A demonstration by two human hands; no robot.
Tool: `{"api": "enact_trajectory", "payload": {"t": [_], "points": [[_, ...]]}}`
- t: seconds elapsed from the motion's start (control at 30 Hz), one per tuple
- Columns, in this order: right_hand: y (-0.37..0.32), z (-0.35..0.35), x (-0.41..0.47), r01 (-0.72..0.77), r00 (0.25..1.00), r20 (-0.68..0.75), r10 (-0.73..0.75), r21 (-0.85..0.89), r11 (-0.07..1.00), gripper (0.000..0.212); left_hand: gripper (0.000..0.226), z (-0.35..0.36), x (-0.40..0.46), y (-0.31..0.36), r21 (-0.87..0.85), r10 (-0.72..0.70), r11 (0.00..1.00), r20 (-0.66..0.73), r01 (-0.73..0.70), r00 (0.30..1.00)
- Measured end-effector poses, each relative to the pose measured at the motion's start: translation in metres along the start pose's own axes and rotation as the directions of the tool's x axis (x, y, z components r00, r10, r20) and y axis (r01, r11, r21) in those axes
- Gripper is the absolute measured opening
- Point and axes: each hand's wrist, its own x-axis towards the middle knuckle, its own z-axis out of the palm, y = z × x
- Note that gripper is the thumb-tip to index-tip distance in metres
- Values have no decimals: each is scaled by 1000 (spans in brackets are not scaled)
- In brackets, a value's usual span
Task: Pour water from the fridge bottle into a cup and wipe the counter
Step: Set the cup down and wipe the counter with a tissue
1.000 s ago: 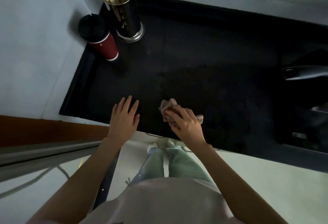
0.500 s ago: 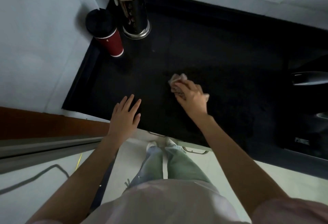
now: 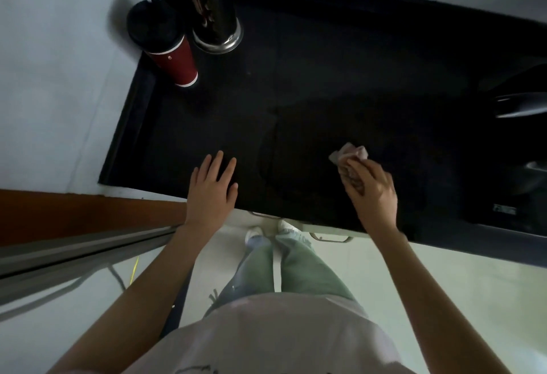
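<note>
A black counter (image 3: pixel 325 83) fills the upper half of the view. My right hand (image 3: pixel 371 193) grips a crumpled pale cloth (image 3: pixel 350 153) and presses it on the counter near the front edge, right of centre. My left hand (image 3: pixel 211 193) lies flat on the counter's front edge with its fingers straight and spread. A red paper cup with a black lid (image 3: pixel 165 43) stands in the far left corner, well away from both hands. No bottle is in view.
A steel holder full of chopsticks (image 3: pixel 211 9) stands just right of the cup. Dark appliances (image 3: pixel 521 107) crowd the counter's right end. White walls bound the left and back. A drawer handle (image 3: pixel 328 239) sits below the counter edge.
My right hand first slid the cloth away from me, then swept it to the right and back toward the front edge. My left hand has stayed flat in place.
</note>
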Motion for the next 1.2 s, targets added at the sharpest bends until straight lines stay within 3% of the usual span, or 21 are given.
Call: {"api": "enact_trajectory", "payload": {"t": [0.13,0.33,0.47,0.7,0.9,1.0,1.1,1.2], "points": [[-29,14,33,-53,998,29,53,-19,998,45,53,1,0,-1,8,6,1000,1,-6,1000],[-98,53,7,316,942,93,-323,83,945,45,52,0,0,-2,2,10,1000,-12,-10,1000],[-96,54,-41,406,897,132,-423,137,904,39,53,1,-1,-3,-23,11,1000,-18,-11,1000],[-33,21,-55,283,956,58,-287,70,957,30,53,2,-1,-3,-11,10,1000,-24,-10,1000],[-36,21,9,119,990,74,-120,20,993,43,52,6,-2,-5,-10,30,999,-54,-30,998],[-68,35,25,175,979,110,-174,5,985,46,52,6,-2,-6,9,42,999,-56,-41,998],[-101,48,9,352,932,95,-349,-19,936,48,52,4,-2,-7,21,43,999,-46,-42,998],[-106,58,-25,431,889,141,-437,73,900,39,52,4,-2,-8,9,35,999,-42,-35,998]]}}
